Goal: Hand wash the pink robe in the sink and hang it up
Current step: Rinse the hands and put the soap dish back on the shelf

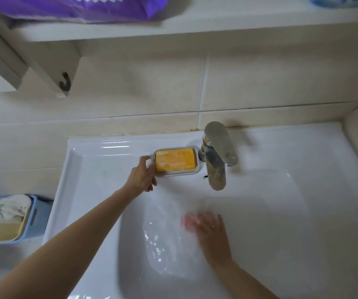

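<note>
Left hand (143, 175) first: thumb on the far corner and fingers curled under the near edge, it grips the left short end of the soap dish (173, 174). Whether a fingertip also touches the soap I cannot tell. The yellow soap (175, 159) lies flat in the dish, its long axis running left to right along the back ledge of the sink (74, 169), just left of the tap (217, 160). So the bar points straight away from that grip toward the tap, and the left hand is far the nearer of the two.

Right hand (210, 231) is down in the basin, fingers straight and spread, holding nothing. It is blurred, with the fingertips in the shallow water (163, 234) near the front.

And the pink robe? Not in view anywhere: not in the basin, not on the ledge. Which way it lies from either hand can't be said. My read is that this is soap-fetching ahead of the wash proper, with the hanging nowhere near.

Off the sink's left edge sits a blue basket (40, 216) with a white cloth in it. A dark hook (65, 82) hangs under the cabinet at upper left.
</note>
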A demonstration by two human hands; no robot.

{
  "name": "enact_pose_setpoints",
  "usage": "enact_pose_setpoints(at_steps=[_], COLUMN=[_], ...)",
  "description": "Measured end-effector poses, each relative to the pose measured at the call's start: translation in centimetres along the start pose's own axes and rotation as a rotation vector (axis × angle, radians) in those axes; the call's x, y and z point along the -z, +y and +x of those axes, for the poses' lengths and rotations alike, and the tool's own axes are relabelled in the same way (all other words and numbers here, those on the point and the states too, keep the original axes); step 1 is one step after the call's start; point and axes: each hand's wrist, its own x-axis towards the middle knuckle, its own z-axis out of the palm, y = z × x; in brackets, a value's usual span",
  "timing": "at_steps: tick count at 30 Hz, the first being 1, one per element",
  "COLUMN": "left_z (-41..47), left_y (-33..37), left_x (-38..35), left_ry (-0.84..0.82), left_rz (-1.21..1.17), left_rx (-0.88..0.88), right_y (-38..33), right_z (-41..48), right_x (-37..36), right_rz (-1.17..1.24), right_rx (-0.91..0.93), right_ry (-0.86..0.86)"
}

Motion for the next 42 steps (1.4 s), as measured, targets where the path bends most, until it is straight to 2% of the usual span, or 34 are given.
enact_pose_setpoints(at_steps=[3,6,10,13,15,17,19,21,22,23,25,26,28,30,32,33,35,37,39,40,42], left_z=[0.3,0.4,0.9,0.8,0.7,0.3,-0.3,-0.6,-0.6,-0.4,0.5,1.0,2.1,3.0,3.3,3.4,3.4,3.2,2.8,2.5,1.4], left_y=[0.5,1.1,1.2,1.2,0.9,0.4,-0.1,-0.5,-0.2,0.1,0.8,1.0,1.5,2.4,3.1,3.3,3.2,3.0,2.9,2.8,2.6], left_x=[-0.3,-0.5,-0.7,-0.5,-0.5,-0.7,-0.8,-0.5,-0.4,-0.3,-0.5,-0.9,-1.5,-2.0,-2.4,-2.6,-2.9,-3.1,-2.8,-2.3,-1.0], left_ry=[0.000,-0.005,-0.023,-0.048,-0.044,-0.040,0.075,0.268,0.256,0.154,-0.043,-0.064,0.001,0.074,0.104,0.107,0.101,0.082,0.077,0.085,0.109], left_rz=[-0.028,-0.060,0.001,-0.009,-0.076,-0.117,0.126,0.329,0.330,0.338,0.543,0.670,0.794,0.858,0.932,0.962,0.991,0.957,0.926,0.919,0.896], left_rx=[-0.015,0.013,-0.006,-0.041,-0.036,-0.005,-0.061,-0.236,-0.340,-0.420,-0.513,-0.552,-0.624,-0.651,-0.633,-0.615,-0.586,-0.557,-0.519,-0.499,-0.456], right_y=[-0.9,-3.0,-6.2,-10.7,-13.5,-14.7,-15.5,-16.8,-17.2,-17.5,-18.0,-18.2,-18.4,-18.6,-18.4,-18.2,-17.9,-17.5,-16.7,-15.9,-13.2], right_z=[1.2,2.1,4.6,7.3,9.6,11.3,12.1,12.2,12.2,12.3,12.6,12.6,12.2,11.3,10.3,9.8,8.7,8.1,7.4,7.2,6.6], right_x=[0.8,-0.2,-1.1,-0.9,-0.9,-2.5,-2.4,0.9,2.2,2.9,4.6,5.1,4.9,4.2,2.6,2.4,3.1,3.7,3.0,2.4,0.4], right_rz=[0.057,0.103,0.246,0.661,0.873,1.044,1.113,1.260,1.364,1.417,1.504,1.544,1.662,1.823,1.838,1.804,1.639,1.454,1.208,1.065,0.624], right_rx=[-0.250,-0.244,-0.537,-0.700,-0.823,-0.890,-0.861,-0.794,-0.744,-0.695,-0.603,-0.582,-0.683,-1.023,-1.304,-1.356,-1.338,-1.186,-1.007,-0.905,-0.691], right_ry=[0.033,-0.041,0.033,0.024,-0.024,0.001,0.080,0.112,0.117,0.100,0.031,-0.001,-0.050,-0.091,-0.153,-0.233,-0.374,-0.438,-0.321,-0.203,0.050])
